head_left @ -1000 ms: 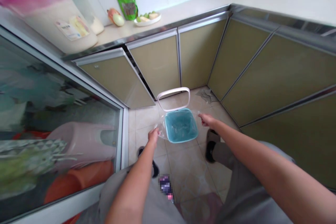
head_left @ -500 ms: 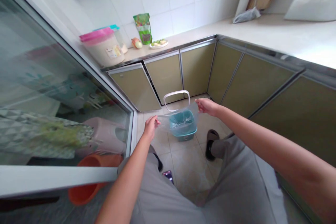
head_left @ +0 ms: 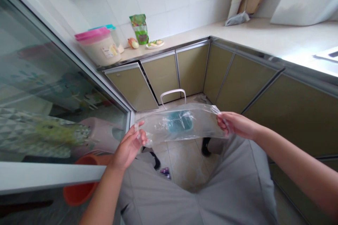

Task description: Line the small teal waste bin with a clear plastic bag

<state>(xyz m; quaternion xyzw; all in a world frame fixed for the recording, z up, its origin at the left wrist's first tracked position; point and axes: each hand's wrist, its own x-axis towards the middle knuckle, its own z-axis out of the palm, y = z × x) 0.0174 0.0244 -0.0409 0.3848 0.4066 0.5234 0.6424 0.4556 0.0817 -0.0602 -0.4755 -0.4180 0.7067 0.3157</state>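
While both arms reach forward over the grey-trousered legs (head_left: 198,200), a clear thin plastic bag (head_left: 204,123) is held spread sideways between two bare hands. The left hand (head_left: 130,144) has its fingers curled, the thumb and fingertips pinching the bag's left end. The right hand (head_left: 236,123) is closed more tightly on the bunched film at the right end.

The step in hand appears to be drawing the bag out wide between its two ends. To my eye, handling it from here calls for a steady pinch on both sides and an even pull, since such slack film could slip, fold over or cling to itself.

The bag makes a long, shallow band, see-through and slightly milky, with bright glints and fine white creases near its middle. Its far edge bows upward, its near edge runs almost level, and both ends crumple into gathers. Through it shows a light blue square-mouthed bin (head_left: 175,124), low on the pale tiled floor (head_left: 185,168); whether any film hangs inside the bin I cannot tell. Just beyond the bag's far edge rises a white rounded plastic hoop (head_left: 173,91), before the olive-panelled cabinets (head_left: 194,68) beneath the cream worktop (head_left: 261,35).
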